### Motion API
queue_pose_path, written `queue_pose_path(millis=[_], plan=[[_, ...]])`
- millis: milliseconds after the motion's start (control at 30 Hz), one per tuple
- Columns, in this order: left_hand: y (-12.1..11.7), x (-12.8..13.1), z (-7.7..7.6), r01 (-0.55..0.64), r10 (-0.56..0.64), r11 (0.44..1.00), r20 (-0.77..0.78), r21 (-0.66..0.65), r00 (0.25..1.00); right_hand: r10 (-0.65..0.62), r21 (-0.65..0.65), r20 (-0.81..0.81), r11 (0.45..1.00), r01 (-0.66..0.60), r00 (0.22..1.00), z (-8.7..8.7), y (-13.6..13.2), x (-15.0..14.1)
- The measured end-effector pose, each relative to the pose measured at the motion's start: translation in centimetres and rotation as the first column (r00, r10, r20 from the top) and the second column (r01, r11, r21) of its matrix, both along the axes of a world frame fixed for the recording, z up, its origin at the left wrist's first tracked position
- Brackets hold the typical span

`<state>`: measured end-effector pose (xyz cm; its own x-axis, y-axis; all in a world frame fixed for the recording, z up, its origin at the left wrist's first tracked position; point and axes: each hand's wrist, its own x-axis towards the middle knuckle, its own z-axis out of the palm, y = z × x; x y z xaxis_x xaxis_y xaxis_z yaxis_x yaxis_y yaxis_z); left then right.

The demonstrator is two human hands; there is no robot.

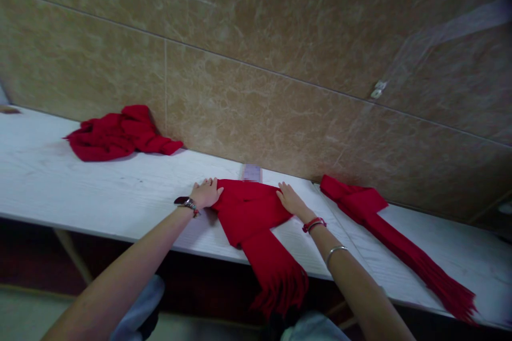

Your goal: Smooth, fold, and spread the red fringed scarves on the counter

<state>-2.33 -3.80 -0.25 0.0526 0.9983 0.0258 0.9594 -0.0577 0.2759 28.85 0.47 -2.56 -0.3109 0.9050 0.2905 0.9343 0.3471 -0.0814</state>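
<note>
A red fringed scarf point(252, 210) lies partly folded on the white table in front of me, its fringed end hanging over the front edge. My left hand point(206, 193) rests on the scarf's left end with the fingers stretched out. At the opposite end, my right hand point(293, 201) lies on the cloth, fingers extended too. Just behind the scarf a small printed card or label point(252, 173) shows; its print is blurred.
On the white table point(160, 186), a crumpled red cloth point(120, 136) lies at the back left. A second fringed scarf point(396, 237) stretches across the right side. A tiled wall point(248, 106) rises along the back edge, with a small white fitting point(378, 89) on it.
</note>
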Motion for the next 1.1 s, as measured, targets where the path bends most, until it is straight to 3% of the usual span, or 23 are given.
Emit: queue_pose_path(millis=[133,300,400,467,667,800,867,933,1000,1100], plan=[[0.9,-0.2,0.7,-0.048,0.047,0.999,0.172,0.004,0.984,-0.166,-0.098,-0.422,0.986,0.137,0.891,-0.2,0.1,1.1],[1.5,-1.8,1.6,-0.008,0.038,0.997,0.366,-0.083,0.930,-0.242,-0.239,-0.528,0.962,0.131,0.814,0.9,0.6,2.3],[1.9,-2.5,2.0,0.002,0.063,0.995,0.617,-0.104,0.785,-0.218,-0.247,-0.564,0.965,0.090,0.796,1.8,1.8,1.9],[2.8,-2.7,2.2,-0.050,0.096,0.995,0.688,-0.087,0.719,-0.212,-0.224,-0.578,0.970,0.097,0.788,2.3,3.1,1.3],[6.6,-2.0,1.3,-0.248,0.200,0.968,0.525,0.023,0.827,-0.232,-0.116,-0.560,0.973,0.201,0.796,2.8,7.5,-1.5],[6.6,-1.8,0.6,-0.307,0.231,0.925,0.312,0.223,0.922,-0.230,-0.045,-0.534,0.969,0.244,0.814,2.3,8.4,-3.2],[5.7,-1.7,1.0,-0.247,0.183,0.884,0.192,0.398,0.964,-0.206,0.029,-0.531,0.965,0.260,0.822,2.4,7.4,-3.7],[4.6,-1.4,1.7,-0.061,-0.008,0.872,0.138,0.486,0.990,-0.139,0.125,-0.517,0.964,0.235,0.845,2.7,5.1,-4.0],[3.6,-0.8,2.4,0.194,-0.268,0.876,0.111,0.441,0.957,-0.035,0.148,-0.475,0.982,0.119,0.879,2.9,1.7,-4.3],[2.7,0.2,2.8,0.447,-0.476,0.862,0.076,0.240,0.876,0.066,-0.063,-0.382,0.993,-0.097,0.922,2.6,-4.3,-5.1]])
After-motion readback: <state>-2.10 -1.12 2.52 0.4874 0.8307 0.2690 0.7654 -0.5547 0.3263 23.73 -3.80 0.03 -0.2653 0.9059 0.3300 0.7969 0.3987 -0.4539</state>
